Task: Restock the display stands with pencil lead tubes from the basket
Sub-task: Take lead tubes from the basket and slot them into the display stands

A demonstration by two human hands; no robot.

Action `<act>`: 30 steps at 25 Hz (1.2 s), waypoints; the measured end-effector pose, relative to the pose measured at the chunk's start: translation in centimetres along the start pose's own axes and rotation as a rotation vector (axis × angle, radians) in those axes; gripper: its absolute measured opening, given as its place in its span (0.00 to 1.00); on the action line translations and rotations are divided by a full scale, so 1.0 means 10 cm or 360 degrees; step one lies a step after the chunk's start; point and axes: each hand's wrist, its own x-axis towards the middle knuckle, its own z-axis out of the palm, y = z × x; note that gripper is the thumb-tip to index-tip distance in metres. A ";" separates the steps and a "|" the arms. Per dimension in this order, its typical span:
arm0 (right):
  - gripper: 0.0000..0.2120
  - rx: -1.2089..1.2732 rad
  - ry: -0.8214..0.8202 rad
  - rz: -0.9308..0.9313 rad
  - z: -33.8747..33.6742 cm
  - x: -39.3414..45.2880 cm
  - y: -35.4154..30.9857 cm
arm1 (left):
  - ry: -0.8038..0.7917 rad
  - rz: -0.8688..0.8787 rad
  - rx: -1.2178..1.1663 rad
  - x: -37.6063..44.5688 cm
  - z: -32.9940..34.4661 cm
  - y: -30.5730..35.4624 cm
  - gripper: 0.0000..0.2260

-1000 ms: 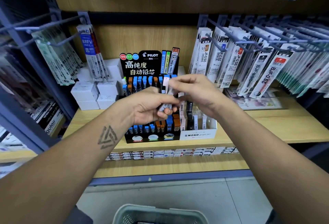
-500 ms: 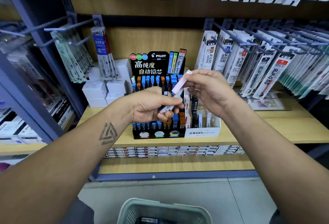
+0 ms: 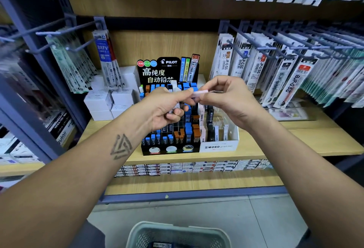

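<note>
Right hand pinches pink tube — left hand fingers curled round more tubes, both above black stand; basket below.

A wooden shelf ran beneath both hands. Directly under them stood a black lead stand and a white stand, touching; white boxes sat beyond the left hand.

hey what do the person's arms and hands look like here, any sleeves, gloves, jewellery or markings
Both forearms are bare, with no sleeves in view. The left hand and right hand wear no gloves, and no rings or watch show. The left forearm carries a dark tattoo of interlocked triangles near the wrist.
</note>
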 end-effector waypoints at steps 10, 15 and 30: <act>0.20 -0.0087 -0.0181 0.0120 -0.21 -0.06 0.04 | 0.0025 0.0401 0.0065 0.13 0.23 -0.07 0.07; 0.25 -0.0161 -0.0299 0.0223 -0.28 -0.08 0.03 | -0.0047 0.0429 0.0157 0.16 0.29 -0.11 0.07; 0.11 -0.1099 0.0402 0.0239 -0.52 0.48 0.34 | 0.0129 0.0311 -0.0107 0.24 0.00 -0.01 0.12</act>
